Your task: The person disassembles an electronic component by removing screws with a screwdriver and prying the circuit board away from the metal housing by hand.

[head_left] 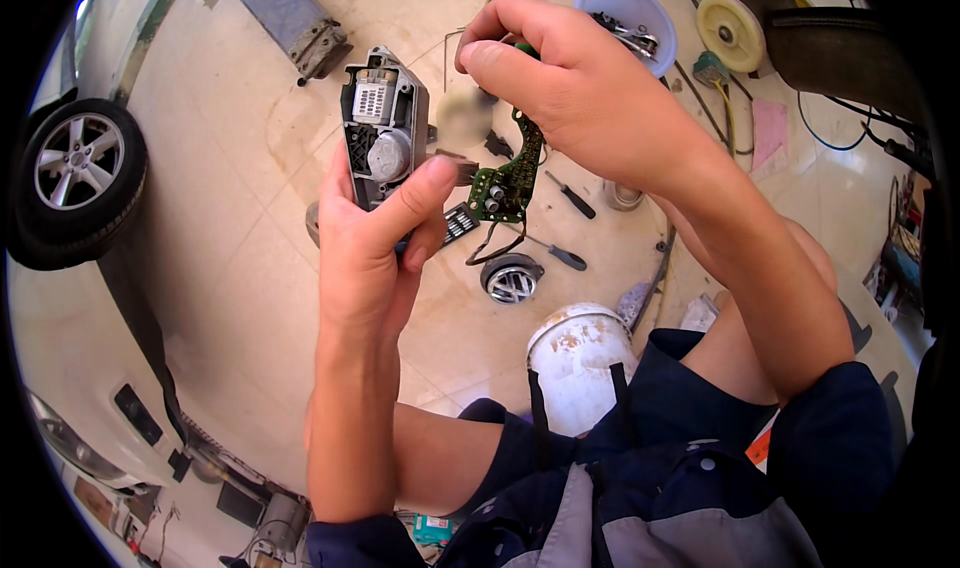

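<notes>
My left hand [372, 230] is closed around the lower part of an opened grey and black device housing [414, 118]. A silver motor-like can [374, 98] with a white label sits in its upper half, and a round grey part [389, 156] lies below that. To the right, my right hand [575, 80] pinches the upper end of a narrow green circuit board [516, 180], which hangs down with small components on it. A dark cable loop [490, 248] shows below the board. My right fingertips partly cover the board's top. The board's lower end is beside my left thumb.
Screwdrivers [572, 200] and a round chrome car badge [512, 280] lie on the tiled floor. A bowl [652, 13] of metal bits stands at the far right. Close to my legs is a white bucket [578, 353]. A car wheel [80, 168] lies at left.
</notes>
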A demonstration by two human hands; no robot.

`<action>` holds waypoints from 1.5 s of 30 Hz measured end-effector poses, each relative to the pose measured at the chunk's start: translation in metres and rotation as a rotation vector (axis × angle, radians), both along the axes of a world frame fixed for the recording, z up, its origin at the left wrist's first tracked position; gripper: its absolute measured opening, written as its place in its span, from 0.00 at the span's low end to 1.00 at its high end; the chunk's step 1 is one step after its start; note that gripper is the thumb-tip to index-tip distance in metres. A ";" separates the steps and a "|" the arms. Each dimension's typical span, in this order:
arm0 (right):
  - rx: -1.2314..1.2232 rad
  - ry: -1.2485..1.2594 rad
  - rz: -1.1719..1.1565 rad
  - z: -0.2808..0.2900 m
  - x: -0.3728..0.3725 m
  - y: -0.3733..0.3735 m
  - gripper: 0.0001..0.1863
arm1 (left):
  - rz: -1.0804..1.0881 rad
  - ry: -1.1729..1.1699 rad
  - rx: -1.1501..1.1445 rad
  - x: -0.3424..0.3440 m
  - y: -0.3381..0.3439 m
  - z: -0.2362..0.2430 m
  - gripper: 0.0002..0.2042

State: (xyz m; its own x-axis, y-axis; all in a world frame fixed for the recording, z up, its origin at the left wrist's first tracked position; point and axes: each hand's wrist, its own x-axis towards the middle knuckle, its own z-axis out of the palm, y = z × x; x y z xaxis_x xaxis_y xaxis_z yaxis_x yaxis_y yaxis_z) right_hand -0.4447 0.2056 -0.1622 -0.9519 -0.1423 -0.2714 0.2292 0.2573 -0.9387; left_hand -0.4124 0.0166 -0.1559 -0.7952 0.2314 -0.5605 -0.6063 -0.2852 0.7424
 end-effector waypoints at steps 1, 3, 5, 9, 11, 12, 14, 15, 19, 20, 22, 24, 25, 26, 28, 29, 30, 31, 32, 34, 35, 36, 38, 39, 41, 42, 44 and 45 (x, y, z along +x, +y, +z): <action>-0.030 -0.029 0.001 0.003 0.000 0.001 0.18 | -0.010 0.013 0.000 0.001 0.001 -0.001 0.13; -0.065 -0.064 0.001 0.009 0.000 0.001 0.18 | -0.008 0.009 0.053 0.000 -0.001 -0.001 0.13; -0.097 -0.080 0.007 0.011 0.000 0.000 0.17 | 0.017 -0.027 0.159 -0.002 -0.005 -0.001 0.17; -0.175 -0.142 0.036 0.010 0.000 0.000 0.13 | -0.002 -0.005 0.185 0.000 -0.008 0.000 0.19; -0.232 -0.199 0.051 0.009 0.000 0.001 0.11 | -0.034 0.045 0.210 0.000 -0.007 0.001 0.20; -0.264 -0.220 0.059 0.010 0.001 0.001 0.11 | -0.031 0.059 0.201 0.000 -0.007 0.003 0.20; -0.306 -0.228 0.077 0.012 0.002 0.001 0.13 | -0.024 0.086 0.183 0.000 -0.006 0.008 0.22; -0.314 -0.214 0.087 0.013 0.001 0.001 0.14 | -0.028 0.095 0.201 0.000 -0.007 0.008 0.21; -0.445 -0.224 0.107 0.016 0.002 0.001 0.14 | -0.063 0.090 0.322 -0.001 -0.010 0.005 0.19; -0.489 -0.231 0.108 0.016 0.003 0.000 0.14 | -0.067 0.081 0.350 -0.001 -0.010 0.005 0.17; -0.581 -0.248 0.115 0.016 0.005 -0.005 0.13 | -0.061 0.065 0.385 -0.002 -0.010 0.006 0.15; -0.571 -0.215 0.107 0.015 0.003 -0.005 0.13 | -0.037 0.064 0.369 -0.003 -0.007 0.009 0.15; -0.564 -0.198 0.103 0.015 0.001 -0.004 0.13 | -0.021 0.069 0.343 -0.004 -0.005 0.011 0.15; -0.519 -0.163 0.121 0.017 0.001 -0.003 0.14 | -0.005 0.075 0.317 -0.005 -0.004 0.013 0.15; -0.430 -0.090 0.162 0.019 0.000 0.002 0.15 | -0.046 0.081 0.285 -0.007 -0.009 0.013 0.17; -0.432 -0.075 0.172 0.019 -0.001 0.003 0.16 | -0.066 0.083 0.270 -0.008 -0.011 0.013 0.18; -0.436 -0.059 0.182 0.017 -0.001 0.004 0.16 | -0.049 0.117 0.210 -0.008 -0.011 0.013 0.19; -0.438 -0.044 0.192 0.017 -0.001 0.005 0.16 | -0.031 0.151 0.150 -0.008 -0.010 0.013 0.20; -0.398 -0.012 0.193 0.018 -0.002 0.007 0.16 | -0.013 0.184 0.091 -0.007 -0.009 0.013 0.22; -0.320 0.050 0.196 0.019 -0.002 0.010 0.16 | 0.015 0.266 -0.106 -0.006 -0.007 0.016 0.23; -0.294 0.107 0.220 0.017 -0.003 0.012 0.16 | 0.029 0.305 -0.204 -0.006 -0.007 0.017 0.23; -0.267 0.164 0.244 0.013 -0.003 0.013 0.16 | 0.044 0.328 -0.259 -0.008 -0.009 0.016 0.18; -0.181 0.172 0.300 0.015 -0.004 0.018 0.16 | 0.104 0.298 -0.208 -0.010 -0.014 0.016 0.17; -0.196 0.152 0.300 0.016 -0.004 0.019 0.16 | 0.134 0.284 -0.182 -0.012 -0.017 0.017 0.17; -0.227 0.112 0.301 0.016 -0.003 0.020 0.15 | 0.217 0.240 -0.064 -0.017 -0.027 0.013 0.20; -0.268 0.122 0.287 0.016 -0.004 0.021 0.15 | 0.227 0.227 -0.041 -0.018 -0.030 0.014 0.19; -0.353 0.142 0.258 0.016 -0.004 0.023 0.15 | 0.236 0.219 -0.050 -0.020 -0.032 0.017 0.20; -0.370 0.158 0.250 0.015 -0.005 0.024 0.15 | 0.234 0.217 -0.056 -0.021 -0.033 0.017 0.20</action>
State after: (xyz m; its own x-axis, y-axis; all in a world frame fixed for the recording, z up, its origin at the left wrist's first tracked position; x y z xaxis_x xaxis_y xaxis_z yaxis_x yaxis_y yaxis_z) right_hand -0.4496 0.2294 -0.1472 -0.9015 -0.4326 -0.0142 0.0502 -0.0719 -0.9961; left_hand -0.4334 -0.0162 -0.1387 -0.9255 0.0020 -0.3787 -0.3550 -0.3529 0.8657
